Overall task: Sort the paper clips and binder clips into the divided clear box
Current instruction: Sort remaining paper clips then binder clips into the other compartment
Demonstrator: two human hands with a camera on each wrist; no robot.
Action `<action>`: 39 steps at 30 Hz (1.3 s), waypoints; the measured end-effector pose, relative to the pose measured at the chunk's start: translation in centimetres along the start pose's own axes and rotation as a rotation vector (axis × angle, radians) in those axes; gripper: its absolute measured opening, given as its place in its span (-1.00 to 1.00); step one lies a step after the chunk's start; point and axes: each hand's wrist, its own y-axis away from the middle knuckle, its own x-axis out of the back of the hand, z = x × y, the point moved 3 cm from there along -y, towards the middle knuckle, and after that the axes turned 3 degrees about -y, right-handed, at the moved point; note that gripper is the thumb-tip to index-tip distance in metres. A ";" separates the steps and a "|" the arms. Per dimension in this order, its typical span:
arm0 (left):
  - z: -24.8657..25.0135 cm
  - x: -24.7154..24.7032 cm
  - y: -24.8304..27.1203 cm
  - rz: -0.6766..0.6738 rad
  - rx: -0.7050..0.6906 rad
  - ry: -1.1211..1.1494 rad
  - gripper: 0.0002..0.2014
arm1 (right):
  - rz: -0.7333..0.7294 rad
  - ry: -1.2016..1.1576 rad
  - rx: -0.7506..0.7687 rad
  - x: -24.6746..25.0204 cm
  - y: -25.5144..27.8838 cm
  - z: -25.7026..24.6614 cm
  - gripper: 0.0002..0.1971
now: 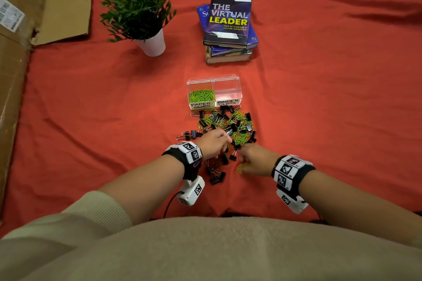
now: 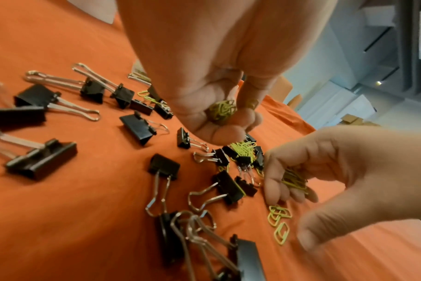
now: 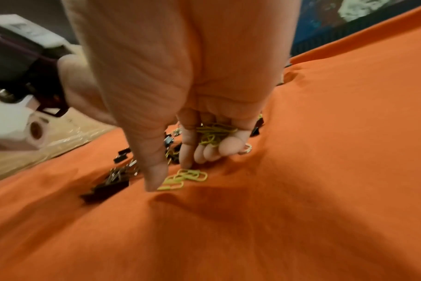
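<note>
A mixed heap [image 1: 228, 125] of green paper clips and black binder clips lies on the red cloth in front of the divided clear box [image 1: 237, 89]. Its left cell, labelled PAPER CLIPS, holds green paper clips [image 1: 201, 96]; the right cell, labelled BINDER CLIPS, looks bare. My left hand [image 1: 213, 142] hovers over the heap's near edge, its fingers curled round a bunch of green paper clips [image 2: 222, 110]. My right hand [image 1: 255, 158] also holds a bunch of green paper clips [image 3: 215, 133] in its curled fingers, while thumb and forefinger reach down to a few loose paper clips [image 3: 183, 177] on the cloth.
Black binder clips [image 2: 142, 127] are scattered near the hands. Behind the box stand a stack of books [image 1: 228, 29] and a potted plant [image 1: 139, 11]. A cardboard box [image 1: 13, 52] lines the left side. My torso fills the near edge.
</note>
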 end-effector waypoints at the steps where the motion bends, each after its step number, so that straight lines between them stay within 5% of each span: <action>1: 0.1 0.0 0.0 -0.011 0.014 0.009 -0.73 | -0.011 0.047 0.012 -0.3 -0.1 -0.2 -0.79; 5: 0.1 -0.2 -0.2 -0.013 0.022 -0.067 -0.76 | -0.026 0.116 0.018 -1.5 -0.1 -0.7 -0.94; 10: 0.1 -1.3 -0.2 -0.047 -0.171 -0.570 -0.97 | -0.012 0.194 0.005 -2.6 0.0 -0.2 -0.81; 12: -0.2 -1.7 -0.1 -0.088 -0.215 -0.807 -0.88 | -0.012 0.141 0.009 -2.3 0.1 -0.3 -0.84; 21: -1.5 -1.1 0.5 -0.141 -0.308 -1.079 -0.74 | 0.091 -0.790 -0.216 1.8 0.8 2.6 -0.85; 29: -2.0 0.0 1.3 -0.125 -0.155 -0.801 -0.73 | 0.113 -1.599 -0.289 3.1 0.7 3.7 -0.79; 34: -1.4 1.0 1.0 -0.008 -0.129 -0.529 -0.91 | 0.146 -1.344 -0.309 3.9 0.0 3.2 -0.79; 39: -0.2 0.8 0.0 0.002 -0.033 -0.289 -0.77 | 0.253 -0.492 -0.169 5.0 -1.5 2.1 -0.91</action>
